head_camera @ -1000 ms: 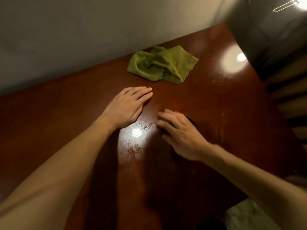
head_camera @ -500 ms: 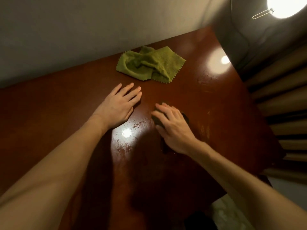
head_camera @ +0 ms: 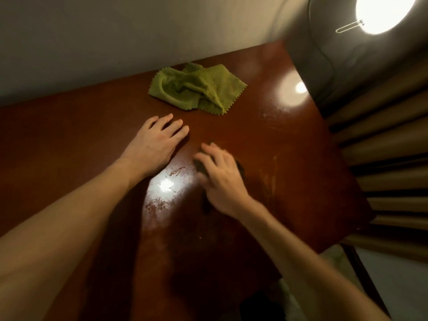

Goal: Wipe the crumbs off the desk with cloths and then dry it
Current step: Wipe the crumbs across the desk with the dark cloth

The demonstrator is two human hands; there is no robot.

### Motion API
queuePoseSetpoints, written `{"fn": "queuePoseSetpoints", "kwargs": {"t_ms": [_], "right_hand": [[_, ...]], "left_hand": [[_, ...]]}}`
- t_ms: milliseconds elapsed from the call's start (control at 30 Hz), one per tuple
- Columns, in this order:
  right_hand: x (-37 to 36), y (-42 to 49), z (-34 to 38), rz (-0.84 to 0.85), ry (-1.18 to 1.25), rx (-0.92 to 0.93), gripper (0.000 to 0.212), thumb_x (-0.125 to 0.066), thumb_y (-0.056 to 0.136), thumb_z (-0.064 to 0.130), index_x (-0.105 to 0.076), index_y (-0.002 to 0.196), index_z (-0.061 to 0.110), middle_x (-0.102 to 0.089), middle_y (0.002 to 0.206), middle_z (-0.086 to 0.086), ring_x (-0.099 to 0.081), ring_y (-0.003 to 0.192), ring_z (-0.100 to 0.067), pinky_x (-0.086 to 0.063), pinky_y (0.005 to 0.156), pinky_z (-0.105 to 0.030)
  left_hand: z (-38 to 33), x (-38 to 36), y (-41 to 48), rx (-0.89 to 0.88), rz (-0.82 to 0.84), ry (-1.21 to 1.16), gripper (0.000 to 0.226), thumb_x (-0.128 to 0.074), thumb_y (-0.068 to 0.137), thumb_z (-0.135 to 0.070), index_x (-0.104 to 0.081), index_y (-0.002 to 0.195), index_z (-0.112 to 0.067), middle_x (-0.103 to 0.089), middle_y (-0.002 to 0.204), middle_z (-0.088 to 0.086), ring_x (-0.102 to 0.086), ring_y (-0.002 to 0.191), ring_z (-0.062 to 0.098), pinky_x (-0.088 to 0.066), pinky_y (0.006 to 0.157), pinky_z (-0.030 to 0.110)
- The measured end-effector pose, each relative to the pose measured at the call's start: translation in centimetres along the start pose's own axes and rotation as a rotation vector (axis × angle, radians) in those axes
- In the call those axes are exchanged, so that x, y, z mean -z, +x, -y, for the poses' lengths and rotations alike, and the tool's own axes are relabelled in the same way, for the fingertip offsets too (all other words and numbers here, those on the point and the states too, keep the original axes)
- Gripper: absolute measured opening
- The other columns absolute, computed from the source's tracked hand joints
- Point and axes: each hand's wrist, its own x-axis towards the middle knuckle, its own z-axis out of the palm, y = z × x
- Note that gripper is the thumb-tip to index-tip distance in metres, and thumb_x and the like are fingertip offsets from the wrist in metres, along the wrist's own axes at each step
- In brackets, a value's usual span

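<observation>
Head view: I saw both hands on the desk (head_camera: 289, 170).
Left hand (head_camera: 154, 147): flat, fingers straight, near the middle.
Right hand (head_camera: 222, 179): fingers spread, pressing dark cloth (head_camera: 198, 167).
Crumbs (head_camera: 176, 171): between hands.
Green cloth (head_camera: 196, 89): crumpled, by far edge.

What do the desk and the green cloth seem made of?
Desk: probably wood or wood veneer under glossy varnish; it is reddish brown and mirrors the lamp. Green cloth: soft fabric, perhaps microfibre; matt and nubbly, with zigzag-cut edges.
</observation>
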Motion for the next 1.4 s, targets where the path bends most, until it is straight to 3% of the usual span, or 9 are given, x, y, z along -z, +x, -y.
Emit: {"fn": "queuePoseSetpoints", "kwargs": {"t_ms": [167,267,400,633,800,900,1100,1233,1400], "right_hand": [[1.0,-1.7,-3.1,0.037,0.024,0.044,0.046,-0.049,0.105,0.041,-0.044,0.15,0.033,-0.03,0.168,0.004,-0.013,0.159,-0.017,-0.007,0.13,-0.039],[3.9,3.0,-7.5,-0.04,-0.001,-0.072,0.049,-0.052,0.1,0.04,-0.048,0.148,0.029,-0.035,0.164,-0.001,-0.021,0.156,-0.023,-0.016,0.127,-0.045],[7.0,4.6,-11.9,-0.015,0.048,-0.153,0.049,-0.051,0.103,0.041,-0.042,0.151,0.036,-0.027,0.167,0.003,-0.013,0.157,-0.022,-0.009,0.127,-0.046],[4.8,-6.6,-9.2,0.153,0.019,-0.031,0.046,-0.042,0.109,0.046,-0.036,0.155,0.04,-0.01,0.171,0.014,0.008,0.159,-0.007,0.013,0.125,-0.027],[7.5,-0.9,-13.8,0.032,-0.056,-0.116,0.046,-0.045,0.106,0.042,-0.038,0.151,0.039,-0.022,0.169,0.006,-0.006,0.16,-0.016,-0.006,0.129,-0.044],[7.2,0.3,-14.3,-0.033,-0.033,-0.23,0.046,-0.047,0.107,0.039,-0.036,0.152,0.039,-0.019,0.17,0.006,-0.004,0.159,-0.018,-0.005,0.129,-0.049],[2.9,-13.0,-8.0,0.056,0.019,-0.166,0.05,-0.046,0.109,0.042,-0.033,0.157,0.04,-0.012,0.172,0.012,0.003,0.16,-0.01,0.002,0.131,-0.039],[4.3,-10.8,-9.9,0.105,-0.019,-0.134,0.051,-0.042,0.109,0.047,-0.029,0.158,0.043,-0.011,0.171,0.017,0.007,0.159,-0.006,0.006,0.129,-0.033],[8.6,1.9,-16.2,-0.115,-0.039,-0.321,0.049,-0.047,0.107,0.044,-0.034,0.154,0.042,-0.019,0.17,0.008,-0.005,0.159,-0.017,-0.005,0.129,-0.042]], "left_hand": [[-2.9,-0.2,0.9,-0.036,-0.077,-0.02,0.055,-0.042,0.096,-0.024,-0.054,0.149,-0.016,-0.055,0.148,0.01,-0.053,0.128,0.033,-0.038,0.11,0.049],[-2.6,0.0,1.4,-0.031,-0.079,-0.016,0.056,-0.041,0.096,-0.026,-0.054,0.149,-0.014,-0.048,0.158,0.01,-0.048,0.138,0.031,-0.037,0.112,0.047],[-2.1,0.2,2.1,-0.059,-0.026,-0.004,0.053,-0.048,0.1,-0.026,-0.05,0.152,-0.014,-0.037,0.166,0.008,-0.038,0.15,0.028,-0.031,0.118,0.047],[-5.5,0.4,5.8,-0.091,-0.037,-0.029,0.056,-0.033,0.105,-0.034,-0.04,0.159,-0.021,-0.02,0.174,0.004,-0.021,0.159,0.023,-0.021,0.127,0.046],[-7.6,-0.8,7.4,-0.062,-0.025,-0.088,0.056,-0.031,0.107,-0.035,-0.039,0.16,-0.022,-0.026,0.172,0.004,-0.023,0.159,0.023,-0.02,0.127,0.046],[-7.9,-1.2,7.4,-0.023,-0.012,-0.146,0.056,-0.031,0.106,-0.035,-0.038,0.16,-0.023,-0.031,0.17,0.003,-0.027,0.157,0.022,-0.022,0.125,0.046],[-8.2,-0.5,7.4,-0.006,-0.008,-0.163,0.057,-0.034,0.105,-0.036,-0.039,0.16,-0.023,-0.033,0.17,0.003,-0.029,0.157,0.021,-0.024,0.125,0.046],[-8.2,-0.5,8.7,-0.041,-0.052,-0.158,0.054,-0.045,0.099,-0.034,-0.057,0.147,-0.012,-0.055,0.154,0.01,-0.051,0.14,0.029,-0.037,0.114,0.047],[-9.3,0.1,11.8,0.004,-0.107,-0.067,0.047,-0.049,0.095,-0.029,-0.065,0.134,-0.009,-0.07,0.122,0.009,-0.063,0.101,0.033,-0.047,0.091,0.045]]}}
